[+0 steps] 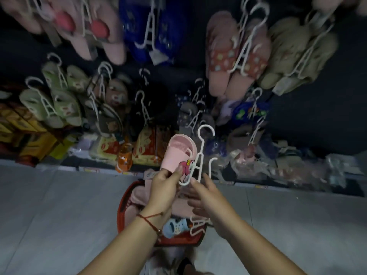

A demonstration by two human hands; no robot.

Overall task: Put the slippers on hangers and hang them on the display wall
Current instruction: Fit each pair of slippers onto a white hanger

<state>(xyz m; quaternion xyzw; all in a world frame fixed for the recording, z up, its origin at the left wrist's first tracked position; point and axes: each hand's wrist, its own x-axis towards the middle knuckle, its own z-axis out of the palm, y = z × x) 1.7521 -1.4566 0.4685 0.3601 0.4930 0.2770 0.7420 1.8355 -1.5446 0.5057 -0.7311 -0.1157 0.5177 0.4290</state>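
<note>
Both forearms reach in from the bottom edge over a red basket on the grey floor. Left hand grasps the toe end of a pink slipper, thumb and fingers pinching near its cartoon charm; a red string bracelet sits on that wrist. Slipper is threaded on a white hanger, hook pointing up, other prong bare. Right hand is released, fingers spread, fingertips just beside the hanger's lower loop; contact cannot be told. Basket holds pink slippers, a blue slipper and spare white hangers at its right rim. Ahead, dark display wall carries hung pairs: pink pair with dotted straps, blue pair, beige fuzzy pair, green pairs. Bare dark wall shows to the right of the beige pair. Packaged goods crowd the wall's foot. Open floor lies left and right of the basket.
</note>
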